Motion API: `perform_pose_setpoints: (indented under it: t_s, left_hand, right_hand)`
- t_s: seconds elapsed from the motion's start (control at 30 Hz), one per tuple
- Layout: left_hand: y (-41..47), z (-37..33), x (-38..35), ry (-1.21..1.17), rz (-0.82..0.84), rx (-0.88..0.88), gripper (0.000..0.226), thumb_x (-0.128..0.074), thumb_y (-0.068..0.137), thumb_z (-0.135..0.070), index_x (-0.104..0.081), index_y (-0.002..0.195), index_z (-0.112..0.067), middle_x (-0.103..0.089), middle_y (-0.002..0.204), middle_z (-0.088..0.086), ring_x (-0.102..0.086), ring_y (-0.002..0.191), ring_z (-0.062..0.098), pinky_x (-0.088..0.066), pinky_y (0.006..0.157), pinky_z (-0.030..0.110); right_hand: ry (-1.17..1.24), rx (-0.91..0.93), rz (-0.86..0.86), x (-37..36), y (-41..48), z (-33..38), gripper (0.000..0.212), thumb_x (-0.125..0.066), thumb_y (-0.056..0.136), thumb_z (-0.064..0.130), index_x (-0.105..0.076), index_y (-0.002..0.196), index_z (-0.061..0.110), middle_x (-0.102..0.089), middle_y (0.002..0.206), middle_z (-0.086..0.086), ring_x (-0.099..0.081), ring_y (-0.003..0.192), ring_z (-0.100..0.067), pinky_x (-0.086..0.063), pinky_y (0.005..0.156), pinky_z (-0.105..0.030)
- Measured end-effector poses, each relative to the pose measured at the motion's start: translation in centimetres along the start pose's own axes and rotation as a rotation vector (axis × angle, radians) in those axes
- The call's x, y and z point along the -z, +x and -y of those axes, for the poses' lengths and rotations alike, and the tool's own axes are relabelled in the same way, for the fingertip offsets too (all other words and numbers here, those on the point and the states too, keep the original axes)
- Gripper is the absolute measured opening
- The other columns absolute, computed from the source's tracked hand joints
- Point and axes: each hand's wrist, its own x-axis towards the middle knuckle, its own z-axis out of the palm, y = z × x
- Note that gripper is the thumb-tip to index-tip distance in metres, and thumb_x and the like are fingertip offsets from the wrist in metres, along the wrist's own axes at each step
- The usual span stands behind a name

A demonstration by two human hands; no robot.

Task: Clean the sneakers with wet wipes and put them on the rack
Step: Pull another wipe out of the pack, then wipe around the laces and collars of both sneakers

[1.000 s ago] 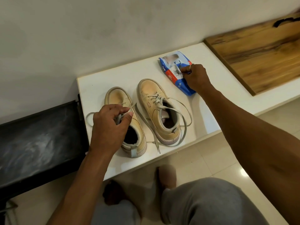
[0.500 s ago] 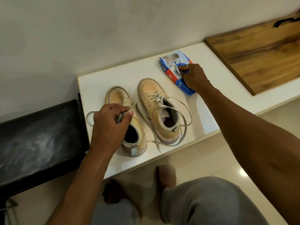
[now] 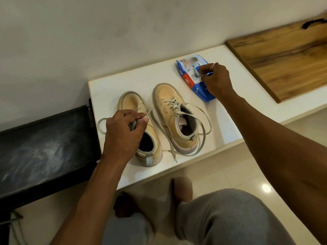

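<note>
Two tan sneakers stand side by side on a white ledge point(image 3: 123, 82), toes toward the wall. My left hand point(image 3: 123, 133) grips the laces and tongue of the left sneaker point(image 3: 131, 103). The right sneaker point(image 3: 174, 114) stands free, its grey laces spread loose around it. A blue, red and white wet wipes pack point(image 3: 190, 75) lies beyond it near the wall. My right hand point(image 3: 216, 79) rests on the pack and pinches its flap at the top; a ring shows on one finger.
A wooden board point(image 3: 283, 57) lies on the ledge at the right. A black bench point(image 3: 44, 147) adjoins the ledge on the left. Below are a tiled floor point(image 3: 238, 165), my grey trouser knee point(image 3: 230, 218) and my feet.
My right hand has shifted slightly up the wipes pack and lifted its flap with the fingertips. The left hand keeps its grip on the left sneaker.
</note>
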Motion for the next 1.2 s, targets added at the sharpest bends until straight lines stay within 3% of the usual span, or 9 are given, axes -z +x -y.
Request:
perform_pose_setpoints:
  t_s: [0.13, 0.27, 0.4, 0.47, 0.53, 0.63, 0.8, 1.0, 1.2]
  left_hand:
    - [-0.1, -0.2, 0.2, 0.000, -0.002, 0.005, 0.026, -0.066, 0.092, -0.040, -0.072, 0.114, -0.028, -0.063, 0.121, -0.006, -0.056, 0.115, 0.020, -0.055, 0.092, 0.043]
    - [-0.2, -0.5, 0.5, -0.024, -0.003, 0.017, 0.027, -0.068, 0.091, -0.041, -0.071, 0.114, -0.028, -0.063, 0.121, -0.007, -0.059, 0.113, 0.016, -0.055, 0.093, 0.040]
    - [-0.4, -0.9, 1.0, -0.038, 0.016, 0.036, 0.028, -0.069, 0.090, -0.040, -0.070, 0.115, -0.027, -0.061, 0.123, -0.007, -0.057, 0.108, 0.009, -0.047, 0.082, 0.017]
    - [-0.5, -1.0, 1.2, -0.036, 0.021, 0.048, 0.031, -0.069, 0.089, -0.041, -0.069, 0.117, -0.027, -0.060, 0.124, -0.007, -0.057, 0.107, 0.007, -0.042, 0.078, 0.013]
    - [-0.6, -1.0, 1.6, -0.034, 0.026, 0.069, 0.037, -0.070, 0.087, -0.045, -0.068, 0.119, -0.029, -0.059, 0.126, -0.007, -0.057, 0.106, 0.007, -0.041, 0.077, 0.013]
    - [-0.7, -0.8, 2.1, -0.018, 0.057, 0.116, 0.048, -0.070, 0.083, -0.055, -0.064, 0.125, -0.032, -0.056, 0.131, -0.006, -0.055, 0.104, 0.005, -0.040, 0.072, 0.014]
    - [-0.9, -0.9, 2.7, -0.007, 0.080, 0.173, 0.059, -0.069, 0.079, -0.062, -0.060, 0.129, -0.033, -0.057, 0.135, -0.003, -0.058, 0.114, 0.014, -0.047, 0.085, 0.030]
    - [-1.1, -1.2, 3.0, 0.004, 0.090, 0.189, 0.058, -0.068, 0.079, -0.064, -0.061, 0.129, -0.034, -0.057, 0.135, -0.006, -0.058, 0.116, 0.015, -0.046, 0.087, 0.030]
    - [-0.9, -1.0, 3.7, -0.026, 0.113, 0.217, 0.057, -0.071, 0.078, -0.062, -0.064, 0.126, -0.032, -0.062, 0.131, -0.008, -0.056, 0.107, 0.009, -0.044, 0.085, 0.028]
  right_hand:
    - [0.014, 0.004, -0.004, -0.1, -0.3, 1.1, 0.025, -0.062, 0.097, 0.018, -0.068, 0.122, 0.019, -0.063, 0.128, 0.002, -0.059, 0.113, -0.014, -0.053, 0.084, -0.020]
    - [-0.024, 0.117, -0.019, -0.4, -1.3, 2.5, 0.027, -0.060, 0.097, 0.013, -0.068, 0.122, 0.017, -0.065, 0.126, 0.000, -0.056, 0.102, -0.008, -0.054, 0.092, -0.026]
    - [-0.017, 0.228, -0.032, -0.7, -2.7, 4.0, 0.024, -0.060, 0.096, 0.017, -0.071, 0.117, 0.020, -0.066, 0.107, 0.013, -0.059, 0.085, -0.001, -0.052, 0.088, -0.020]
    - [0.017, 0.254, 0.001, -0.7, -3.9, 4.7, 0.023, -0.060, 0.095, 0.021, -0.072, 0.114, 0.023, -0.064, 0.100, 0.017, -0.059, 0.083, 0.002, -0.050, 0.080, -0.014]
    - [0.070, 0.263, 0.085, -0.4, -5.6, 5.4, 0.024, -0.063, 0.092, 0.024, -0.073, 0.114, 0.022, -0.070, 0.099, 0.010, -0.063, 0.085, -0.002, -0.050, 0.077, -0.014]
    - [0.099, 0.249, 0.223, 0.0, -8.2, 6.0, 0.022, -0.067, 0.090, 0.030, -0.073, 0.110, 0.025, -0.074, 0.090, -0.003, -0.069, 0.084, -0.014, -0.056, 0.080, -0.026]
    - [0.079, 0.217, 0.343, 0.8, -11.7, 5.7, 0.021, -0.065, 0.088, 0.025, -0.075, 0.107, 0.027, -0.074, 0.095, 0.009, -0.069, 0.085, -0.006, -0.058, 0.078, -0.024]
    - [0.037, 0.240, 0.309, 1.5, -13.5, 5.5, 0.021, -0.064, 0.089, 0.023, -0.075, 0.106, 0.028, -0.070, 0.099, 0.012, -0.062, 0.083, -0.010, -0.049, 0.063, -0.012]
    - [-0.110, 0.424, 0.386, 0.6, -14.9, 8.8, 0.028, -0.065, 0.086, 0.019, -0.074, 0.112, 0.025, -0.066, 0.111, 0.010, -0.058, 0.090, -0.004, -0.046, 0.076, -0.013]
